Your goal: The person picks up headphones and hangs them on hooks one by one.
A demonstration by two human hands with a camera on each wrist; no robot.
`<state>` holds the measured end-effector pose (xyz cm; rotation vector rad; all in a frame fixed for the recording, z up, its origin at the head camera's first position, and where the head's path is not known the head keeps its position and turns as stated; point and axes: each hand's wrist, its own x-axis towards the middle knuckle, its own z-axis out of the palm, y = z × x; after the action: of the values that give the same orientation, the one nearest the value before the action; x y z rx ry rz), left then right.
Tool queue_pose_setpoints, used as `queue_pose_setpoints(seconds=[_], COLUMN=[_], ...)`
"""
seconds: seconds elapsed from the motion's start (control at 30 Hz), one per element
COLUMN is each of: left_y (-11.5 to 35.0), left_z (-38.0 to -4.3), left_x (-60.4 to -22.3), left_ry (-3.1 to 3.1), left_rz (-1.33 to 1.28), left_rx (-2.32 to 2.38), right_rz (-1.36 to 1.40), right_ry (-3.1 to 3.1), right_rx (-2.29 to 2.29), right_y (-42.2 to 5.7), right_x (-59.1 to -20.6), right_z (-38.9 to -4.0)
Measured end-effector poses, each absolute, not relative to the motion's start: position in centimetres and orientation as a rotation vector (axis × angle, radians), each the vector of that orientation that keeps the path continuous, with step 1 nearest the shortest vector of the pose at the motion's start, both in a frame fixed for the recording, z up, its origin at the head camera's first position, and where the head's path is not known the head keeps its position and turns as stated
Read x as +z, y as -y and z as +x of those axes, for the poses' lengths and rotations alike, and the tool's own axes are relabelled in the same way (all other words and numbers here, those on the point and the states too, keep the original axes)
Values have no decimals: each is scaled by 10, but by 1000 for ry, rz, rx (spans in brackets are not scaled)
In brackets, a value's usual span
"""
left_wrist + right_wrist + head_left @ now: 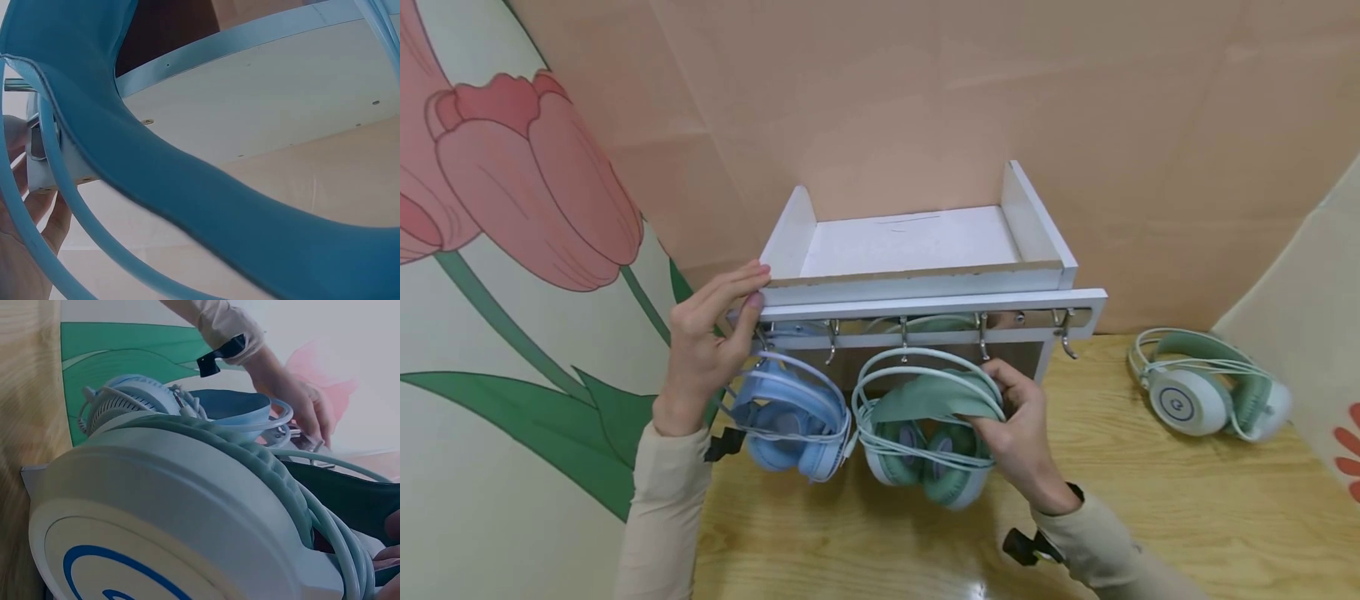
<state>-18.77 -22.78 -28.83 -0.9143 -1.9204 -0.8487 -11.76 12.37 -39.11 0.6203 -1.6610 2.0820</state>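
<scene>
My right hand [1018,425] pinches the padded headband of green-and-white headphones [932,404]. Their outer arch overlaps the tip of a middle hook [904,342], and the ear cups hang below. My left hand [711,333] holds the left end of a white wall shelf [917,289], fingers over its top and thumb at the front. Blue headphones [790,412] hang from the leftmost hook, just beneath that hand. In the left wrist view a blue headband [162,169] crosses close to the lens. A pale ear cup [169,506] fills much of the right wrist view.
Another green-and-white pair of headphones [1206,387] lies on the wooden surface [1150,517] at right. Several metal hooks line the rail under the shelf. Behind stands a peach-coloured backdrop [887,100]; a tulip-painted panel [512,333] borders the left side.
</scene>
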Motion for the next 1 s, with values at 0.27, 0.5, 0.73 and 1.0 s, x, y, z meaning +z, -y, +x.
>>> queue_pose_setpoints(seconds=[0.27, 0.5, 0.73, 1.0], left_y=[228, 228, 227, 227], left_z=[-187, -187, -187, -188], left_x=[-289, -288, -288, -289], left_ry=[1921, 1927, 1924, 1914], left_rz=[-906, -905, -898, -903], left_rx=[-845, -850, -849, -850], right_rz=[571, 538, 560, 603], right_ry=[1687, 1704, 1735, 1736], right_rx=[1996, 1965, 1855, 1802], right_y=[-118, -115, -112, -111], right_x=[-393, -395, -398, -400], right_z=[-121, -124, -128, -134])
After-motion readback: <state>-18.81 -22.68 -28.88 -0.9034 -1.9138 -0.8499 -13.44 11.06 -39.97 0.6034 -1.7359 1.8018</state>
